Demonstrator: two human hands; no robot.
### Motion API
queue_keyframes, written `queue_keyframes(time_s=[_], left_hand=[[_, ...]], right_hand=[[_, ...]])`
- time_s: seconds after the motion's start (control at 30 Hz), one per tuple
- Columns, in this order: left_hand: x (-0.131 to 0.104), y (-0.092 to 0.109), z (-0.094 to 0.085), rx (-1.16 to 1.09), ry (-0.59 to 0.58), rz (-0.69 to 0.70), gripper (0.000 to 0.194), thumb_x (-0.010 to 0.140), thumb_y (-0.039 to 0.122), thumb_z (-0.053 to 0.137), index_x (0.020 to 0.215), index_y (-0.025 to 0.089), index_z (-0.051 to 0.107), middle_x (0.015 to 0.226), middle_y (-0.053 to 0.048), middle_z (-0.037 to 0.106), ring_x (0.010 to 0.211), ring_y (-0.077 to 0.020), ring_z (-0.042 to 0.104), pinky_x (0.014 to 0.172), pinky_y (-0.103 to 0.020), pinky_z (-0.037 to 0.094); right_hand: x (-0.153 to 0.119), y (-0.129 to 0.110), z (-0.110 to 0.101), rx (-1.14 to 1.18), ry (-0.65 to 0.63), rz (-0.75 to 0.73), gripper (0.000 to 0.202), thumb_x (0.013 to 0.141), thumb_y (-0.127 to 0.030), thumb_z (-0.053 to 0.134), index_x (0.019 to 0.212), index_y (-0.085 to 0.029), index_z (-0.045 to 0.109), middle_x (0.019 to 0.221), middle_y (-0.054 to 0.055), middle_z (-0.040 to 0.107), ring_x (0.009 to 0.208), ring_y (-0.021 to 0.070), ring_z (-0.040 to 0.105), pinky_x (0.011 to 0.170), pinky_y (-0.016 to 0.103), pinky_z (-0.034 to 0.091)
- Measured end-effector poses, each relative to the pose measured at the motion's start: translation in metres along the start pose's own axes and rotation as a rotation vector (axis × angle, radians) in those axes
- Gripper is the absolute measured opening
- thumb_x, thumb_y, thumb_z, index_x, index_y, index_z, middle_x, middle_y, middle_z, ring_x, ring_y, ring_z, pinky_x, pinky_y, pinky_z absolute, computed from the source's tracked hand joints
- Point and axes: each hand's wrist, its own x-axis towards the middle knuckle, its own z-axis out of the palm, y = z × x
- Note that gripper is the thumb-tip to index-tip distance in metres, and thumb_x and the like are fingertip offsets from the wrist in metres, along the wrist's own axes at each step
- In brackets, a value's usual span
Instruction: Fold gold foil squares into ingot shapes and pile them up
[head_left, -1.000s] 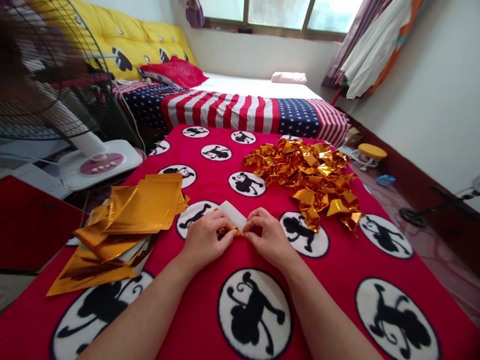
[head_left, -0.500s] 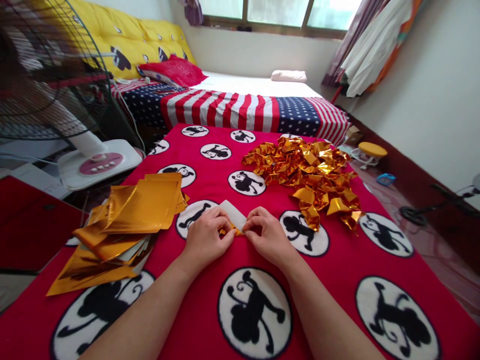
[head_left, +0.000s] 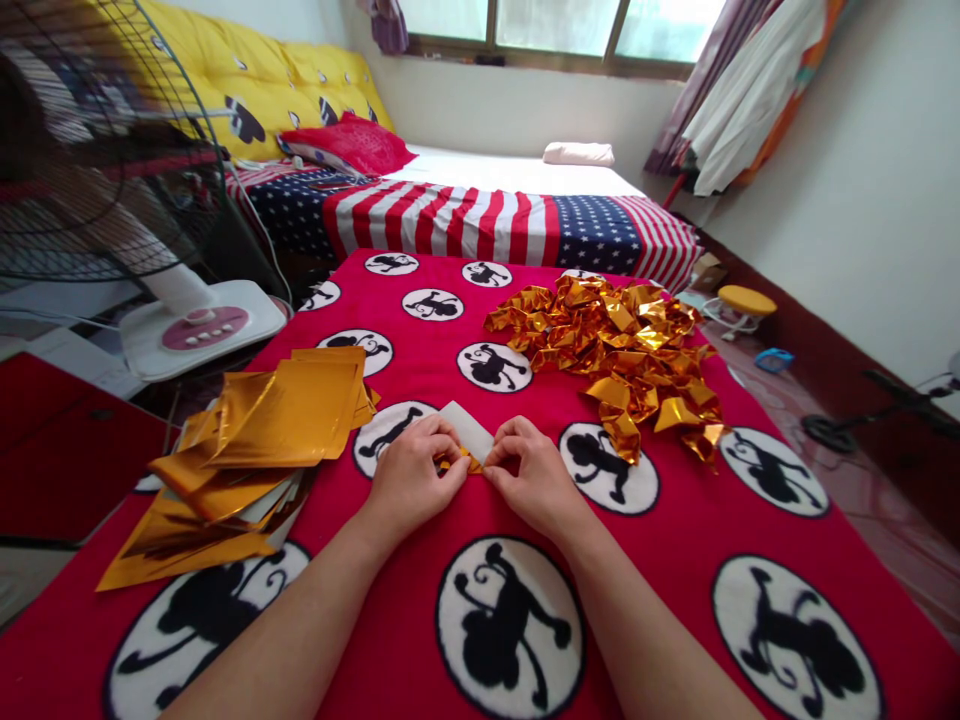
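Note:
Between my hands lies a sheet of gold foil paper [head_left: 469,432], its pale back up and its near edge turned over to show gold. My left hand [head_left: 420,462] is closed on the left part of that fold, thumb and fingertips pinching it. At the right corner, my right hand [head_left: 529,468] pinches the paper between thumb and curled fingers. Part of the sheet is hidden under both hands. A loose stack of flat gold foil sheets [head_left: 281,415] lies to the left. Crumpled-looking folded gold foil pieces [head_left: 615,330] are heaped at the right.
A red cloth with black monkey prints [head_left: 405,610] covers the table. An electric fan [head_left: 199,325] stands at the left, beside a red panel [head_left: 64,450]. Beyond the table is a bed with a striped, starred cover [head_left: 480,220]. A yellow stool [head_left: 746,300] stands on the floor at right.
My right thumb and fingers have shifted very slightly at the paper's right corner. My left hand keeps its grip in nearly the same place.

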Motion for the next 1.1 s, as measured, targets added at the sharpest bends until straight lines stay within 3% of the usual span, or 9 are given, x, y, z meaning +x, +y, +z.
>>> queue_keyframes(time_s=[0.77, 0.93, 1.1], left_hand=[[0.001, 0.001, 0.003, -0.023, 0.040, 0.000, 0.019, 0.075, 0.014, 0.061, 0.057, 0.019, 0.056, 0.079, -0.002, 0.061, 0.079, -0.0165, 0.057, 0.072, -0.029, 0.046], [0.000, -0.002, 0.003, -0.029, 0.044, -0.011, 0.016, 0.074, 0.015, 0.063, 0.062, 0.019, 0.054, 0.077, -0.002, 0.058, 0.075, -0.0156, 0.055, 0.069, -0.028, 0.045], [0.001, -0.003, 0.001, -0.067, 0.027, -0.036, 0.012, 0.074, 0.014, 0.065, 0.067, 0.018, 0.056, 0.074, -0.001, 0.057, 0.071, -0.0149, 0.053, 0.065, -0.027, 0.044]], right_hand=[[0.000, -0.010, 0.004, -0.129, 0.039, 0.029, 0.019, 0.068, -0.006, 0.060, 0.056, -0.019, 0.055, 0.080, 0.001, 0.055, 0.074, 0.0141, 0.056, 0.071, 0.026, 0.044], [-0.002, -0.010, 0.001, -0.128, 0.049, 0.064, 0.015, 0.067, -0.009, 0.068, 0.074, -0.020, 0.059, 0.081, 0.000, 0.056, 0.072, 0.0144, 0.055, 0.067, 0.026, 0.041], [-0.005, -0.011, 0.003, -0.172, 0.007, 0.015, 0.019, 0.074, -0.010, 0.067, 0.083, -0.026, 0.070, 0.083, 0.001, 0.060, 0.081, 0.0169, 0.057, 0.075, 0.029, 0.040]])
